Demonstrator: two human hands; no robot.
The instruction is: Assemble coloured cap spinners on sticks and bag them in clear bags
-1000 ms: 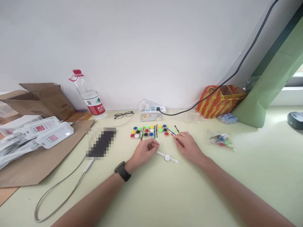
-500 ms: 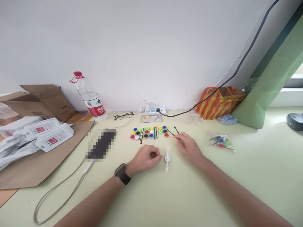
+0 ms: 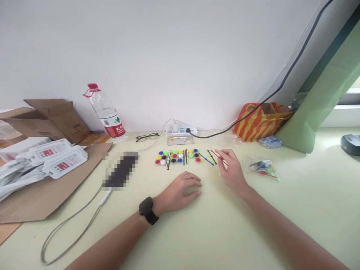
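A crinkled clear bag (image 3: 253, 158) of coloured pieces (image 3: 264, 164) lies right of your right hand (image 3: 232, 171), whose narrowly parted fingers meet a slim red arrow (image 3: 214, 152), grip unclear, beside a black arrow (image 3: 212, 156), while your left hand (image 3: 177, 192) rests loosely spread.

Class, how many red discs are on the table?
3: one red disc front left of the left group, a second red disc in the middle group, a third red disc at the front of the right group. The clear bag may hide more.
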